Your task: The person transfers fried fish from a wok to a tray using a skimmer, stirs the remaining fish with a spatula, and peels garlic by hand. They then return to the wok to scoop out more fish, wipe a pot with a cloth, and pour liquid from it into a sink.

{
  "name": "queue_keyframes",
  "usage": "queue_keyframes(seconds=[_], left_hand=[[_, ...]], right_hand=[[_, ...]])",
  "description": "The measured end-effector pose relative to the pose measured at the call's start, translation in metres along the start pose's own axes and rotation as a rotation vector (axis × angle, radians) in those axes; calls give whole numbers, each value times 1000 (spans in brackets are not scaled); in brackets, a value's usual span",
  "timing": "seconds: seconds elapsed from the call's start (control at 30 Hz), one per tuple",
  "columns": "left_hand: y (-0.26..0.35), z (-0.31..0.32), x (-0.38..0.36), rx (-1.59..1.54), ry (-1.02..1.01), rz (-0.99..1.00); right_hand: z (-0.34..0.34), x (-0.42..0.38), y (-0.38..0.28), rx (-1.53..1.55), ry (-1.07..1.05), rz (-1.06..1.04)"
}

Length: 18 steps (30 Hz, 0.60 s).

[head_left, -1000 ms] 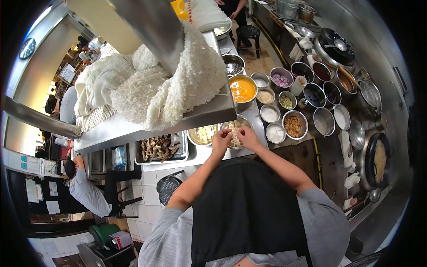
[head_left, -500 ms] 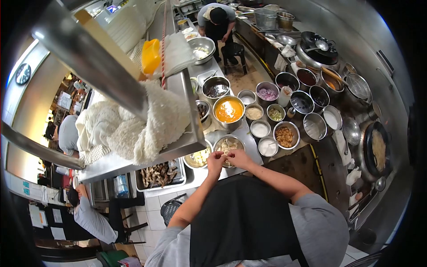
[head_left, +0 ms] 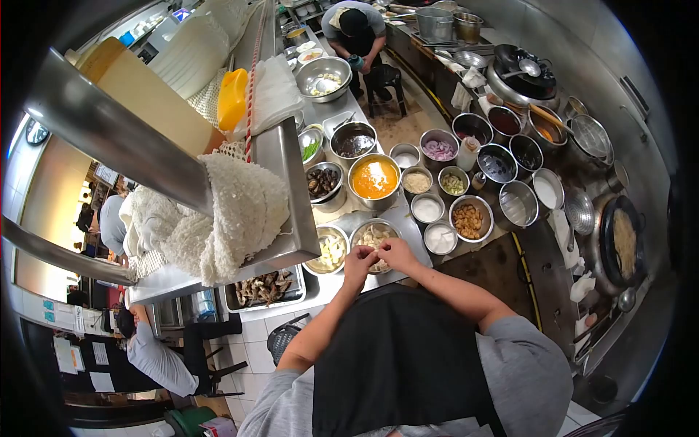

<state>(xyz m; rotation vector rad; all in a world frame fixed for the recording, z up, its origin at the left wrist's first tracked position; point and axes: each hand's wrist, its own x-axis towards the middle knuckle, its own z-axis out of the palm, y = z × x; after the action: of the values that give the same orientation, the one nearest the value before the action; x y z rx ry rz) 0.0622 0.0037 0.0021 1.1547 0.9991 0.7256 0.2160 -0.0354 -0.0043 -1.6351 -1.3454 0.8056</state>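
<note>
My left hand [head_left: 360, 266] and my right hand [head_left: 400, 257] meet over a metal bowl [head_left: 354, 232] of pale, torn-looking pieces. Fingers of both are pinched together at the tips. Whatever small piece lies between them is too small to make out. Just left of that bowl, another metal bowl [head_left: 320, 272] holds pale yellow chunks. Beyond them stands a pot of orange sauce [head_left: 375, 177].
A steel shelf [head_left: 291, 255] with a white towel [head_left: 233, 218] juts in at left, above a tray of dark brown pieces [head_left: 262, 286]. Several ingredient pots, including fried chunks [head_left: 468, 220], stand at right. A wok [head_left: 621, 244] sits farther right. A co-worker [head_left: 354, 33] bends at the back.
The view has shifted slightly, and the shelf edge sits farther left, uncovering more of the bowls beside it. My hands stay pinched together over the bowl. The far co-worker now holds a bluish container.
</note>
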Motion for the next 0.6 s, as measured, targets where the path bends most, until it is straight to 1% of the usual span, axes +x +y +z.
queue_keyframes(seconds=[0.03,0.07,0.1,0.13,0.17,0.23,0.3,0.37,0.4,0.47,0.6], left_hand=[[-1,-1,1,-89,-12,-35],[-2,-1,1,-89,-10,-33],[-3,-2,1,-195,-3,-83],[-5,-2,1,-301,3,-134],[-6,-3,1,-301,5,-134],[-8,-6,2,-417,-32,-182],[-7,-5,-1,-449,-14,-200],[-1,-3,-3,-481,0,-217],[0,-2,-4,-503,0,-228],[2,-2,-5,-527,3,-240],[2,-5,-3,-542,-49,-226]], right_hand=[[-2,2,-1,113,-58,103],[-3,4,-3,225,-115,205],[-2,4,-1,225,-117,204],[1,5,0,290,-111,249],[2,5,1,356,-105,296],[4,6,3,360,-116,303],[6,6,6,363,-129,311],[8,9,8,173,-78,175],[7,9,6,172,-79,175],[5,6,2,83,-82,94],[3,2,-5,46,-101,92]])
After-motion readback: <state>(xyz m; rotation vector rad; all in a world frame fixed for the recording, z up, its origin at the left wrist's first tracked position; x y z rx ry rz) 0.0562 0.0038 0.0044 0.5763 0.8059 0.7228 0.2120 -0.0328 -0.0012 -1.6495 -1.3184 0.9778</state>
